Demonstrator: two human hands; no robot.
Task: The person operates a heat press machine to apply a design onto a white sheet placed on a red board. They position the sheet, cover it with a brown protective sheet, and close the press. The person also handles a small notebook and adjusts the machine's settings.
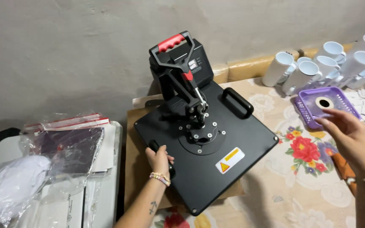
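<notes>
A black heat press [233, 139] with a flat square top plate sits on a flowered tablecloth [300, 185]. Its lever handle with a red grip [172, 42] stands raised at the back. My left hand [159, 158] is closed around a black side handle at the plate's left edge. My right hand [347, 135] hovers to the right of the press with fingers spread, holding nothing, close to a purple plastic basket [307, 109] that has a roll of tape [324, 102] in it.
Several white mugs [317, 67] lie clustered at the back right against the wall. Clear plastic bags of white and dark fabric [43, 169] rest on a white surface at the left. Brown cardboard [134, 169] lies under the press.
</notes>
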